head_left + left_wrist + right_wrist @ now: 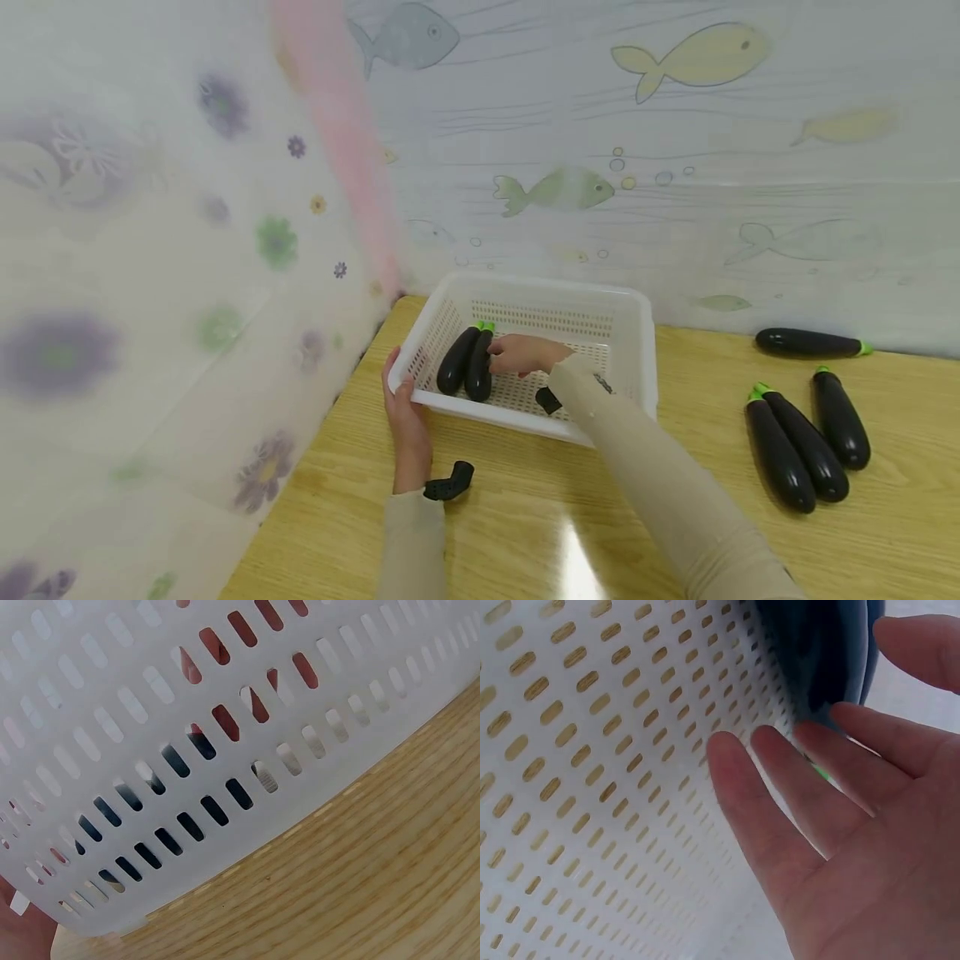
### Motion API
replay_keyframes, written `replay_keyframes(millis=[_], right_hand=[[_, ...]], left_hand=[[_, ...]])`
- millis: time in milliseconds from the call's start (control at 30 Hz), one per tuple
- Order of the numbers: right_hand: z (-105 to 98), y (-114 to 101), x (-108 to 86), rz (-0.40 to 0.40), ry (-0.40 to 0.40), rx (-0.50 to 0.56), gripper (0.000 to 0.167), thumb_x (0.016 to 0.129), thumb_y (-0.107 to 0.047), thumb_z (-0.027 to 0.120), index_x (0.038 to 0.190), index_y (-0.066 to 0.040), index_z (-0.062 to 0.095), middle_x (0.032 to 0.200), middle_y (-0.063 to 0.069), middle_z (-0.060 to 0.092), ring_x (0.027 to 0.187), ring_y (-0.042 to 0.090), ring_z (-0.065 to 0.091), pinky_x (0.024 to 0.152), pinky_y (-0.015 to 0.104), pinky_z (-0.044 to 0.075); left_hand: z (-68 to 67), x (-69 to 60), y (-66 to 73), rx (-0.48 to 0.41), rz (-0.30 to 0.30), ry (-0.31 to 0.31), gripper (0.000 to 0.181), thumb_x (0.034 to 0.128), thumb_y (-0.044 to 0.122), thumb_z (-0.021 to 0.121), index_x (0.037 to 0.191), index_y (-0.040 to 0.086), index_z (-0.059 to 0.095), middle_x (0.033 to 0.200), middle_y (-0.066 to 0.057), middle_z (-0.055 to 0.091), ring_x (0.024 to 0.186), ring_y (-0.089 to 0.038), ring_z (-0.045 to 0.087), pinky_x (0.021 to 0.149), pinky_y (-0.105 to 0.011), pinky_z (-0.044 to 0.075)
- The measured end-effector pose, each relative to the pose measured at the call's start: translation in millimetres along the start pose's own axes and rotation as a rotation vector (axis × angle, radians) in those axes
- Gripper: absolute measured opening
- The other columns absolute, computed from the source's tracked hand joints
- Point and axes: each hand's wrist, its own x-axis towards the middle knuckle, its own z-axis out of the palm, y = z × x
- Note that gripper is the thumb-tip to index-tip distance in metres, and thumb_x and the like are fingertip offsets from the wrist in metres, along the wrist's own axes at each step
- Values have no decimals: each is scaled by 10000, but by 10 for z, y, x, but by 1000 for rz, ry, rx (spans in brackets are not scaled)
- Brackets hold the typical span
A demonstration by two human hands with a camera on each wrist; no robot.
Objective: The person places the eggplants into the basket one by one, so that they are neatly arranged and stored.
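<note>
A white perforated plastic basket [517, 421] sits on the wooden table. Two dark eggplants with green stems lie side by side in its left part: an outer eggplant [454, 367] and an inner eggplant [478, 371]. My left hand [408, 421] holds the basket's front left corner, thumb at the rim and fingers along the outer side. Inside the basket my right hand [521, 354] is beside the inner eggplant. Its fingers [810, 802] are extended in the right wrist view, with nothing gripped. The left wrist view mostly shows the perforated wall [247, 735].
To the right of the basket lie several more eggplants: one eggplant [810, 342] across the back, and a group including a front eggplant [782, 458] and a right-hand eggplant [842, 421]. Patterned curtains [555, 108] border the table [510, 517] behind and at left.
</note>
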Motion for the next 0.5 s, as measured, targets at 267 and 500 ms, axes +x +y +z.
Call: replay_keyframes(millis=[267,500], right_hand=[[-11,56,-74,27,23,23,470,918,-227,463,1349,-65,369,1378,89,362,1178,219,422,760,366,469],[-83,50,-181,35,19,23,481,921,-229,449,1367,-86,340,1351,104,392,1113,232,480,775,369,461]], left_hand=[[-1,-24,13,1,-8,-13,465,892,133,362,1355,162,336,1339,-16,371,1207,-196,371,989,-408,242],[-23,15,34,28,0,-24,457,889,139,341,1342,200,353,1339,-11,369,1210,-187,359,996,-409,231]])
